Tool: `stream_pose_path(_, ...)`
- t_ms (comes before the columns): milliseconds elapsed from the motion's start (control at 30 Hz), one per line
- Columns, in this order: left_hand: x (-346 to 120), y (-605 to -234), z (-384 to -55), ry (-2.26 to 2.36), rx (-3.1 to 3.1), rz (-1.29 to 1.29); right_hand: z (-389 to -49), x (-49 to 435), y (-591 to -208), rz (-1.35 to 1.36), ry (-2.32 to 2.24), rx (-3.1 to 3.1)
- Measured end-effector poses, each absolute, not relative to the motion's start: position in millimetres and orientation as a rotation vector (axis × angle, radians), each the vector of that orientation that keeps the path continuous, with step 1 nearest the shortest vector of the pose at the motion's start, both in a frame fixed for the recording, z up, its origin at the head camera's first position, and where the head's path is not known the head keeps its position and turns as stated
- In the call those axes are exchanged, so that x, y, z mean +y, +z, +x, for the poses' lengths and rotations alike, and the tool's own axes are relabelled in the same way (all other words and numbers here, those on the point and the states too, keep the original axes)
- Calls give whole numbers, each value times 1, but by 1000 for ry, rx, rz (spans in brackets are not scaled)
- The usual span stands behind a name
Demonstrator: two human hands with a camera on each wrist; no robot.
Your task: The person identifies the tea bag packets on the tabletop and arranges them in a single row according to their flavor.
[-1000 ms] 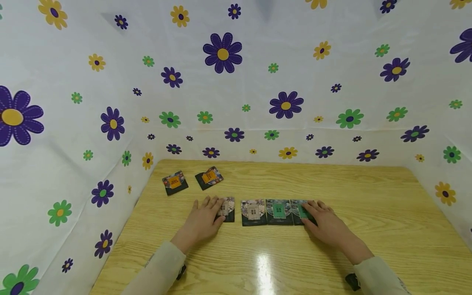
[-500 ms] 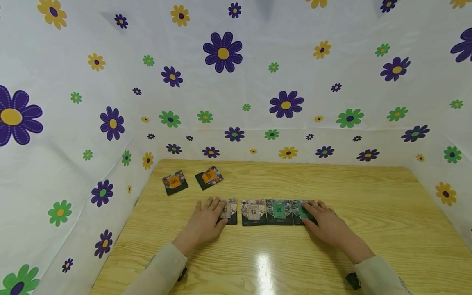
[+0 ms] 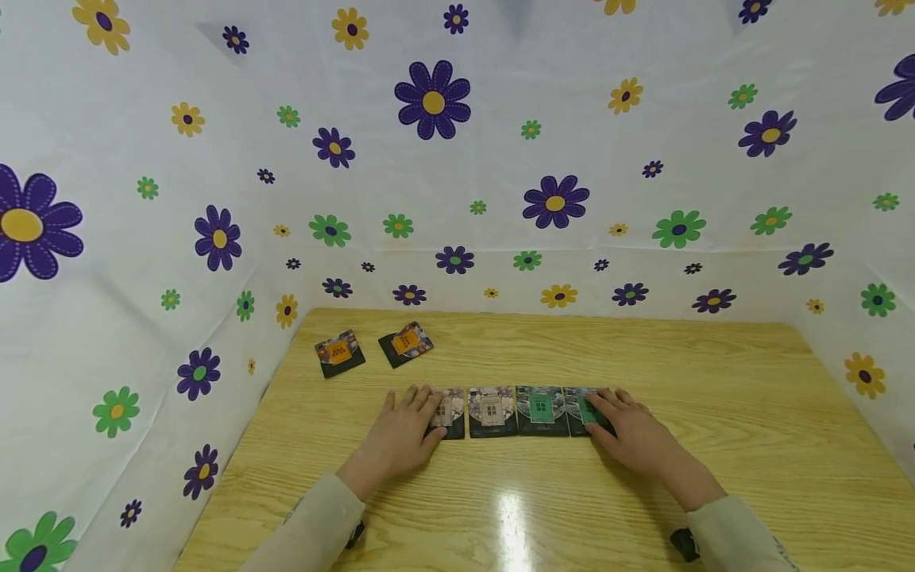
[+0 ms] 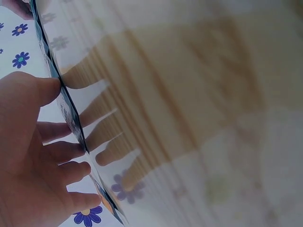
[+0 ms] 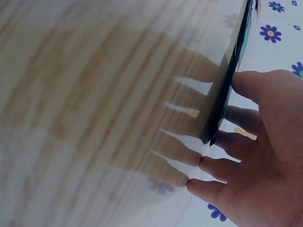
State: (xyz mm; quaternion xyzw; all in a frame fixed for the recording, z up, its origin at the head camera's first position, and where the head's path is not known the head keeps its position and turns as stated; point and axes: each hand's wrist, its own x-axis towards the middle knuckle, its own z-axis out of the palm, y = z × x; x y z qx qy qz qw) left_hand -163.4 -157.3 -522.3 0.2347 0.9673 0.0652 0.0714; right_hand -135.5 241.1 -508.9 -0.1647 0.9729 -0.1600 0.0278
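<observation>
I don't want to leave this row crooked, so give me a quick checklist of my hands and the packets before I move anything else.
1. Left hand touching left-end beige-labelled packet: ok.
2. Right hand touching right-end green-labelled packet: ok.
3. Inner beige-labelled packet and inner green-labelled packet between the end packets, roughly in line: ok.
4. Beige-labelled packets touching each other: cannot tell; they lie very close.
5. Left orange-labelled packet and right orange-labelled packet in the row: not ok; both lie apart, farther back and tilted.
6. End packets' labels uncovered: not ok; fingers partly hide both.
</observation>
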Motion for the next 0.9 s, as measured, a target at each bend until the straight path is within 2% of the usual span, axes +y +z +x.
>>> stream_pose_path(900,-156,-522,-164,209,2924,699,-136,240,-508,-494,-502,3012)
